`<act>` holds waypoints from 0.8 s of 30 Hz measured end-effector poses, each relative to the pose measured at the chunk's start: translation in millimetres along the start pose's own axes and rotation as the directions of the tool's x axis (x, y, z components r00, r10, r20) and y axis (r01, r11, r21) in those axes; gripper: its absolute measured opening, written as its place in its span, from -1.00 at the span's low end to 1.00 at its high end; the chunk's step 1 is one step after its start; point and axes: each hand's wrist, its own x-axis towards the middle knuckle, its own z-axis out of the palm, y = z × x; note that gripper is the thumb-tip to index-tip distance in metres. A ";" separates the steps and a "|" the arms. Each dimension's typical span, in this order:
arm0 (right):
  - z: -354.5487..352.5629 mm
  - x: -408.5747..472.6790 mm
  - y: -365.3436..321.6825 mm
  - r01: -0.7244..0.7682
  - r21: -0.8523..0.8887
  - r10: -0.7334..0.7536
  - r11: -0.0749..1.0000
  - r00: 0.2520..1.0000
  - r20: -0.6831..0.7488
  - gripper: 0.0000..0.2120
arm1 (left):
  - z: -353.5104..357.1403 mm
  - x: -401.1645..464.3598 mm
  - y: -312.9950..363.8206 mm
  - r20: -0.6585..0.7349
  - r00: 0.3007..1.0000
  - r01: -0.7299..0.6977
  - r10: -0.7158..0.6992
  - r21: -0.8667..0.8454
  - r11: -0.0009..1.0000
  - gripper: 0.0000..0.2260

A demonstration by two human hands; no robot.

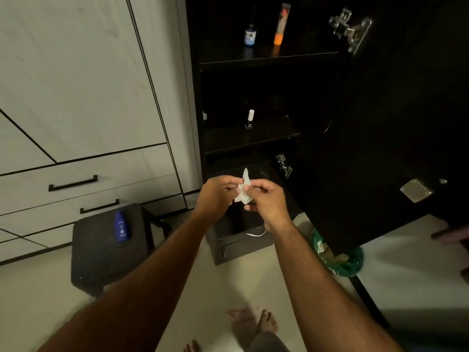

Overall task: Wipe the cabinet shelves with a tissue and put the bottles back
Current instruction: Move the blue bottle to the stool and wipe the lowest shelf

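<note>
Pinching tissue (244, 187) | both hands (215, 193) | lower shelf (253, 168) dark, unreadable

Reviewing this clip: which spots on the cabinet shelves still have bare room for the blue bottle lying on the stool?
Middle shelf: bare either side of the lone white-capped bottle. Top shelf: free right of the orange tube, up to the hinge; tighter left, where the small blue-labelled bottle stands. Both hands with the tissue block the lowest shelf.

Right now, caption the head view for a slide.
Both hands hold a tissue before the open cabinet.
</note>
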 end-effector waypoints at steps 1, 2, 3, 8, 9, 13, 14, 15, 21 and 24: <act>-4.1 8.5 1.5 -0.004 0.001 0.004 1.000 1.000 -0.005 -0.88 | 1.9 5.7 1.5 -0.010 1.000 0.014 -0.014 0.016 1.000 -0.83; -10.3 19.2 3.8 -0.007 -0.008 0.007 1.000 1.000 -0.005 -0.88 | 6.7 13.1 1.4 -0.029 0.999 0.034 -0.033 0.025 0.999 -0.84; -16.8 29.6 6.5 -0.006 -0.029 0.006 1.000 1.000 -0.006 -0.88 | 11.6 19.7 -1.0 -0.059 0.997 0.060 -0.059 0.024 0.998 -0.84; -57.8 88.9 29.3 0.038 -0.204 -0.038 0.978 0.999 0.005 -0.80 | 45.4 33.1 -31.0 -0.233 0.955 0.202 -0.185 0.050 0.978 -0.73; -66.8 100.5 36.3 0.043 -0.253 -0.047 0.966 0.999 -0.008 -0.77 | 51.7 32.5 -36.5 -0.254 0.949 0.212 -0.186 0.082 0.974 -0.72; -88.0 135.7 57.6 0.077 -0.447 -0.101 0.891 0.994 -0.031 -0.83 | 69.1 29.1 -61.4 -0.259 0.947 0.246 -0.191 0.201 0.948 -0.69; -90.3 144.4 63.7 0.087 -0.488 -0.118 0.868 0.993 -0.032 -0.85 | 73.5 32.7 -70.6 -0.248 0.949 0.251 -0.195 0.220 0.943 -0.69; -91.4 152.2 69.2 0.097 -0.522 -0.134 0.848 0.990 -0.033 -0.86 | 76.8 37.8 -78.5 -0.239 0.952 0.250 -0.190 0.252 0.935 -0.69; -75.8 205.1 122.4 0.201 -0.662 -0.220 0.722 0.974 0.056 -0.81 | 91.3 81.6 -138.8 -0.191 0.979 0.157 -0.077 0.455 0.876 -0.68; -70.4 240.9 158.6 0.337 -0.724 -0.339 0.602 0.929 0.151 -0.80 | 102.2 98.3 -179.1 -0.143 0.989 0.098 -0.023 0.548 0.831 -0.68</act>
